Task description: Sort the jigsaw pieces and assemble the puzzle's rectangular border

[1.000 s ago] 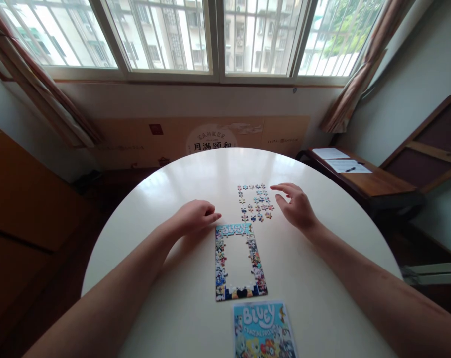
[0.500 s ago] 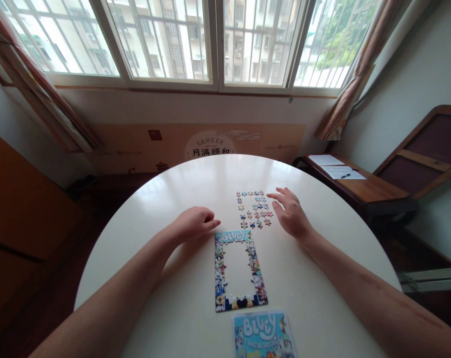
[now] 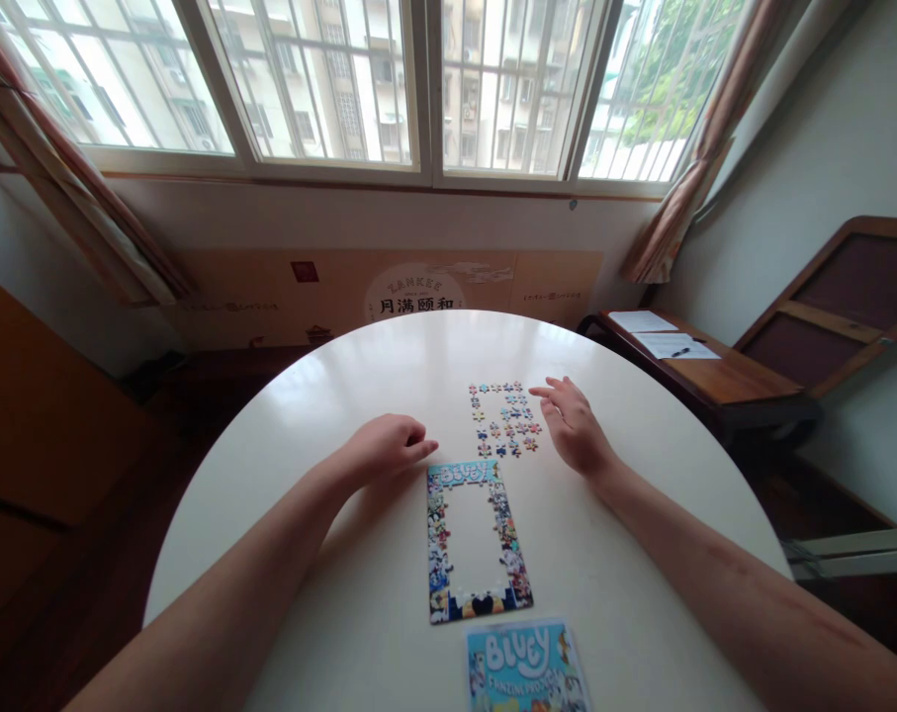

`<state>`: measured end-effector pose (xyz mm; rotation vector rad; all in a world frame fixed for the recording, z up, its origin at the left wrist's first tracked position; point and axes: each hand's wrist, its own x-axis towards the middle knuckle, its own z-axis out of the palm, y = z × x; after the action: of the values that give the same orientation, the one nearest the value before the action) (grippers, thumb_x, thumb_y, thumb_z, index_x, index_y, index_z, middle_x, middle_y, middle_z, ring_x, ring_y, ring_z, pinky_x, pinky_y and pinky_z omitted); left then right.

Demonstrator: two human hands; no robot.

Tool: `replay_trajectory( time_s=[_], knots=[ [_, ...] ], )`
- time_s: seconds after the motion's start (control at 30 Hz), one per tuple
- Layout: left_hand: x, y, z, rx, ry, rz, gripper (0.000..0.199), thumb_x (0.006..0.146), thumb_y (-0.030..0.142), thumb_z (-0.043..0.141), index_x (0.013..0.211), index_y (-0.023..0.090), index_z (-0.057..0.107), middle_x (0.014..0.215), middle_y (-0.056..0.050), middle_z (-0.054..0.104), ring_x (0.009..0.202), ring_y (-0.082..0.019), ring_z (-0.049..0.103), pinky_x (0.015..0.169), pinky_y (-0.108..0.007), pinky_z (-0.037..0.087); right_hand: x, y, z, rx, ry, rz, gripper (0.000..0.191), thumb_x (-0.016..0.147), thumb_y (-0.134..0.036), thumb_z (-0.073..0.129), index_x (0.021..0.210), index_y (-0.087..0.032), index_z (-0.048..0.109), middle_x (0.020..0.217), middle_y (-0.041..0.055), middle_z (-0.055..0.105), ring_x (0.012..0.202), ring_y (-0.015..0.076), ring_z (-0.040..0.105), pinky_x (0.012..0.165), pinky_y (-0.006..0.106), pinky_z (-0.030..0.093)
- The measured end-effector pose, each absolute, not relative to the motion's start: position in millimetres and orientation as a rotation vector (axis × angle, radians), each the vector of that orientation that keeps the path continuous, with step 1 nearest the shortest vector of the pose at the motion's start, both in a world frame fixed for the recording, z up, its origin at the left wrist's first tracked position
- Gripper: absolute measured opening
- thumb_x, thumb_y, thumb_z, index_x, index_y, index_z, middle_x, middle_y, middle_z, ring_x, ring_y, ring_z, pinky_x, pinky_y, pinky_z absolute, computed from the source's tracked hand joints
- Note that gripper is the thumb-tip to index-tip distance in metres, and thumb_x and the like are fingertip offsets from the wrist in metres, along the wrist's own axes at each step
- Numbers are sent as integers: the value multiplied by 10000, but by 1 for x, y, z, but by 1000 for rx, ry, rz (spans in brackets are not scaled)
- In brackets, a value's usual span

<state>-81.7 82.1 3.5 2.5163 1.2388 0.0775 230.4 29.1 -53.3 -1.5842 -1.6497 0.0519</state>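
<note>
My left hand (image 3: pixel 395 441) rests on the table to the left of the puzzle pieces, its fingers curled in and the thumb side pointing right. Nothing shows in it. Just below its fingertips lies the top edge of a puzzle frame (image 3: pixel 440 554), a colourful Bluey border around a hollow middle with knobbed inner edges. Loose puzzle pieces (image 3: pixel 522 427) are spread in rough rows beyond the frame. Right beside them is my right hand (image 3: pixel 573 420), fingers stretched out and apart, holding nothing that I can see. A Bluey picture card (image 3: pixel 523 665) lies nearest me, partly cut off.
The round white table (image 3: pixel 329 583) fills the middle. Past its far edge stands a long printed cardboard panel (image 3: pixel 262 287) under barred windows. A low wooden side table (image 3: pixel 745 371) on the right bears papers (image 3: pixel 674 344) and a pen. A wooden cabinet (image 3: pixel 40 396) is at left.
The camera view has shifted slightly. My right fingers have drawn a little closer together; my left hand, the frame and the pieces stay where they were.
</note>
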Motion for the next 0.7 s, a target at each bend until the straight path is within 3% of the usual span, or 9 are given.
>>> replay_trajectory(
  time_s=[0.23,0.43,0.57,0.7],
  knots=[
    [-83,83,3,2533,1219,96,435,886,524,468,596,199,474,669,-48,594,582,-161,457,549,-310,268,209,22,-42,-1732,-1861,64,483,1031,-409,314,1213,-234,725,1530,124,467,1507,358,221,1168,656,196],
    [-84,83,2,2538,1221,93,415,880,505,476,595,203,474,679,-43,600,594,-168,470,556,-314,279,193,23,-38,-1779,-2021,103,567,1057,-505,249,1165,-263,750,1617,77,350,1535,336,136,1196,649,87],
    [-84,84,0,2542,1222,83,415,879,510,477,599,203,476,677,-45,599,601,-171,479,562,-315,286,189,35,-35,-1815,-2063,160,621,1055,-549,226,1104,-267,777,1620,70,348,1539,347,108,1192,662,61],
    [-85,84,-2,2546,1216,87,414,881,514,475,608,204,495,689,-47,601,610,-174,488,570,-314,301,189,52,-26,-1823,-2049,151,619,1062,-531,213,1091,-297,785,1589,56,404,1528,356,157,1173,681,121]
  ],
)
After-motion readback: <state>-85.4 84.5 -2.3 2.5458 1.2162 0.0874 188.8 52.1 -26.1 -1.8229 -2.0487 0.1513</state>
